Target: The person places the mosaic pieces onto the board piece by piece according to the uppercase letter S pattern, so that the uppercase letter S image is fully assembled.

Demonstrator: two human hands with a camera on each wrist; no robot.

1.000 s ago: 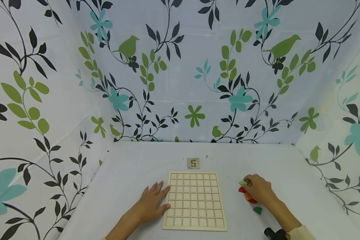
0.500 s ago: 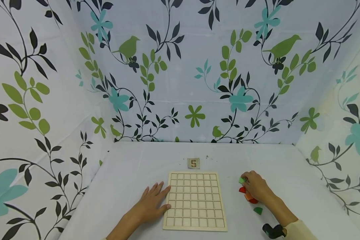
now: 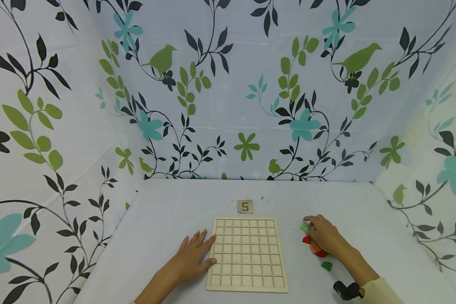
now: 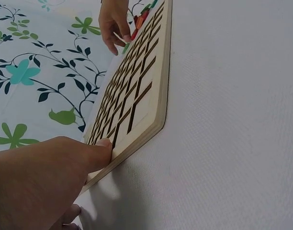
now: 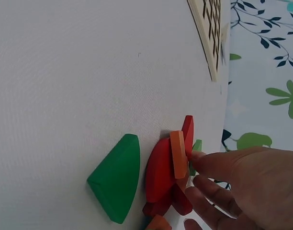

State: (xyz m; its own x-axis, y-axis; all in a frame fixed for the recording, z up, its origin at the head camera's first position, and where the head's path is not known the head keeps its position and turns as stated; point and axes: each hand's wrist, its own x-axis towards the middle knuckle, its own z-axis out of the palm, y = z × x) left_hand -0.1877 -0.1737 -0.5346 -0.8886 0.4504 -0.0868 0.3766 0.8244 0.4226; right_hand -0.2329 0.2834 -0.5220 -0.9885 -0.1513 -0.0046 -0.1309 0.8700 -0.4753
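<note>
My left hand (image 3: 191,257) lies with spread fingers at the left edge of a wooden grid board (image 3: 247,255). In the left wrist view its thumb (image 4: 101,151) presses on the board's rim. To the right of the board, my right hand (image 3: 324,236) has its thumb and fingers at a light green wooden block (image 3: 304,226), which it appears to pinch; the fingers partly hide it. Close by lie a red block (image 3: 306,240), an orange block (image 5: 178,153) and more red pieces (image 5: 158,170), heaped together. A dark green wedge-shaped block (image 5: 118,177) sits apart, nearer the wrist.
A small square card with an "S"-like or "5"-like mark (image 3: 245,206) lies behind the board. The white-covered table (image 3: 167,219) meets a patterned curtain (image 3: 220,105) at the back and sides. A black device (image 3: 347,290) is at the right wrist.
My right hand has moved slightly away from me and to the left, and the light green block has shifted the same way. My left hand and the board have stayed put.
</note>
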